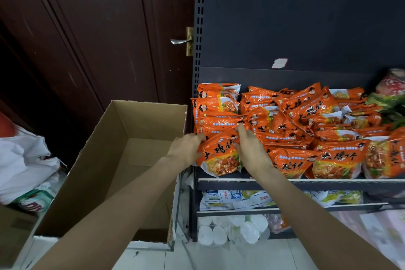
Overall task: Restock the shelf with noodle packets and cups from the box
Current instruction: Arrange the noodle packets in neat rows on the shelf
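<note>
An orange noodle packet lies at the front left of the dark shelf. My left hand holds its left edge. My right hand rests on its right side, fingers reaching over its top. Several more orange packets are piled across the shelf behind and to the right. The open cardboard box stands to the left of the shelf, and its visible inside looks bare.
A dark wooden door with a metal handle rises behind the box. White plastic bags lie at the far left. Lower shelves hold white-and-yellow packets and white cups. A green-and-red packet sits at the shelf's right end.
</note>
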The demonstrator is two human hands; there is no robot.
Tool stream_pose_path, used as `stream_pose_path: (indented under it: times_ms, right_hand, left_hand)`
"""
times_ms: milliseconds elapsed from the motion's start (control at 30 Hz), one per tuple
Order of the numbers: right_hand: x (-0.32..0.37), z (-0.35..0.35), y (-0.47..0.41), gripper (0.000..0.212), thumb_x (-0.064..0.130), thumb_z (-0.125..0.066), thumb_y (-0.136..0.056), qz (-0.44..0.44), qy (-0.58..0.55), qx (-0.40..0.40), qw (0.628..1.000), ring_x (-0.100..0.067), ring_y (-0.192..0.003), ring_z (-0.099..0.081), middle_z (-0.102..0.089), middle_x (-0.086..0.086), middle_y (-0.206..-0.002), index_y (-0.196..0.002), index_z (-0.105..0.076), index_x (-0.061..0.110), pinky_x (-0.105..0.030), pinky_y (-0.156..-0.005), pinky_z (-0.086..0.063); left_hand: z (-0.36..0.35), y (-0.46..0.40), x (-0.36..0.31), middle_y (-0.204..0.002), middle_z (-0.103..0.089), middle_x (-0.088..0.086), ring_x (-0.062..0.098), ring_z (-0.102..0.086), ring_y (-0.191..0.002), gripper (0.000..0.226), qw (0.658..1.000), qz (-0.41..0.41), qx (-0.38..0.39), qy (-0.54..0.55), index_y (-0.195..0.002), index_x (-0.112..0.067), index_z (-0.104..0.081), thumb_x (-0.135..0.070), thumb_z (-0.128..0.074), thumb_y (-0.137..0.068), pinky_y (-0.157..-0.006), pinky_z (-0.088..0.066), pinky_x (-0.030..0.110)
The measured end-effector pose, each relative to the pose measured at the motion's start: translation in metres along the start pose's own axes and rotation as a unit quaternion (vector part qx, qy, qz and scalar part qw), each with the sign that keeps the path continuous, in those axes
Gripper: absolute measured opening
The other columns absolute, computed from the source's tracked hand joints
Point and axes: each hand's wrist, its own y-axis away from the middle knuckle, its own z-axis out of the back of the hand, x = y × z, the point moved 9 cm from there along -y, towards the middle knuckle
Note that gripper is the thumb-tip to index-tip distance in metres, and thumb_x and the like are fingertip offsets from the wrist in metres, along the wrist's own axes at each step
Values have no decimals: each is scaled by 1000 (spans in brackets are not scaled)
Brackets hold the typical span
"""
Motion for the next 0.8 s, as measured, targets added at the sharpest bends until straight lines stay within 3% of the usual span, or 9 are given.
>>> stream_pose_path:
  times_ms: [67,200,333,567,800]
  right_hand:
    - [5,3,1,56,-6,-58,-84,25,65,-31,997,-27,-89,-60,-47,-13,-125,-131,-32,11,-32,-65,-51]
    - [15,15,2,80,-5,-73,-69,86,142,-103,981,-28,-114,-50,-48,-12,-131,-137,-39,19,-38,-88,-46]
    - [14,-3,-2,46,8,-62,-87,123,165,-25,978,-21,-114,-49,-55,-4,-122,-129,-50,19,-35,-100,-38]
    - [8,1,-4,36,21,-53,-94,106,74,5,992,-22,-115,-50,-55,-5,-124,-130,-52,16,-37,-100,-42]
    - [19,26,-30,39,17,-52,-94,78,-44,-33,995,-24,-124,-44,-51,-7,-128,-132,-50,10,-38,-102,-41]
  left_hand:
    - [2,2,-1,-116,-60,4,23,-61,-99,31,1000,-1,-16,14,-119,-21,-51,-15,-58,-90,-89,-50,41]
    - [24,-3,-13,-117,-61,3,24,-61,-103,35,995,-26,-96,5,-120,-22,-53,-8,-56,-88,-93,-47,41]
    - [17,-8,-16,-121,-55,5,24,-58,-105,33,997,-17,-74,-7,-120,-21,-55,-6,-55,-90,-94,-45,39]
    - [19,-2,-13,-129,-49,2,22,-49,-118,39,995,-11,-90,-46,-127,-25,-51,-22,-59,-90,-98,-39,41]
    - [53,-10,-6,-118,-56,5,24,-57,-102,30,988,-12,-151,-4,-122,-19,-55,-24,-54,-92,-87,-47,38]
